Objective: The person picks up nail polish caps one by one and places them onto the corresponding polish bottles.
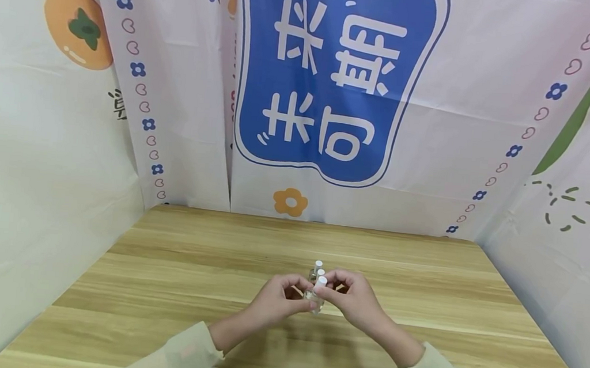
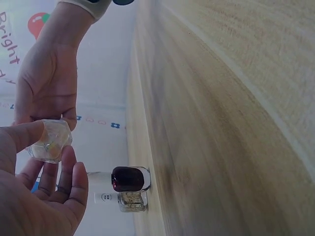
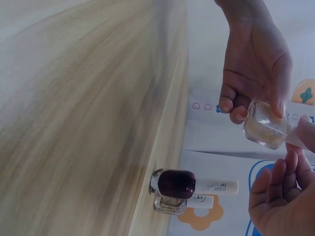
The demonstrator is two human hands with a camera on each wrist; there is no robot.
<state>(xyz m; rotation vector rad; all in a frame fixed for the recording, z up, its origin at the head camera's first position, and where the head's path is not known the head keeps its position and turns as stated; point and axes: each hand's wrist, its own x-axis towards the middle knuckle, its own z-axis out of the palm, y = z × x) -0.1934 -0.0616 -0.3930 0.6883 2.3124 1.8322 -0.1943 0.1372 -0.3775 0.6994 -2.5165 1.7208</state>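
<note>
A clear glass nail polish bottle with a white cap is held tilted above the table, between both hands. Its contents look pale, with light flecks. My left hand pinches the glass body between thumb and fingers. The thumb and forefinger of my right hand grip the white cap. Just behind stand two upright bottles, one dark red nail polish and one gold-glitter nail polish, both white-capped. From the head view the hands and held bottle partly hide them.
A wood-grain table lies under the hands. Printed white cloth hangs along its back and both sides, bearing a blue panel with white characters.
</note>
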